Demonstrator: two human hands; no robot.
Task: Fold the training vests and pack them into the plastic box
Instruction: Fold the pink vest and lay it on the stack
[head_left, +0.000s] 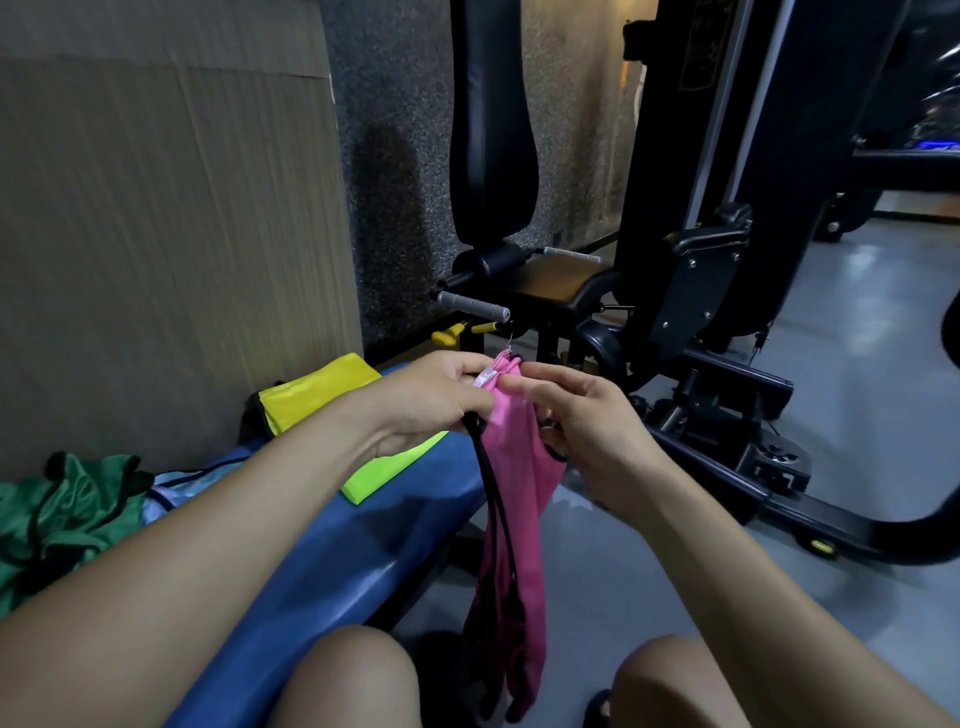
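Head view: a person sits astride a blue padded bench (332, 551), both bare knees at the bottom edge, arms reaching forward over it.
Surroundings, left: a large sheet of brown cardboard (156, 218) stands against the speckled wall just behind the bench.
Surroundings, ahead: a black gym machine (691, 270) with a tall back pad, a seat and grey-gripped handles stands beyond the bench end, on the grey floor (857, 374); its base frame runs along the floor to the right of the hands.
On the bench: a folded yellow vest (317, 389) lies at the far end, with a folded neon-green vest (384, 473) near it, partly hidden by the left forearm; a crumpled green vest (67, 514) and a pale blue-white vest (176, 493) lie at the left edge, touching each other.
In the way: the left forearm covers part of the neon-green vest and much of the bench top.
Pink vest (511, 525): held in the air between the knees, beside the right edge of the bench, gathered into a narrow strip with black trim along it.
Long axis: near vertical, top end at the hands, lower end hanging down to about knee level, above the floor.
Left hand (436, 400): fingers curled, pinching the top of the pink vest and its black trim.
Right hand (582, 421): fingers and thumb pinch the same top edge from the other side, close to the left hand.
Plastic box: not visible.
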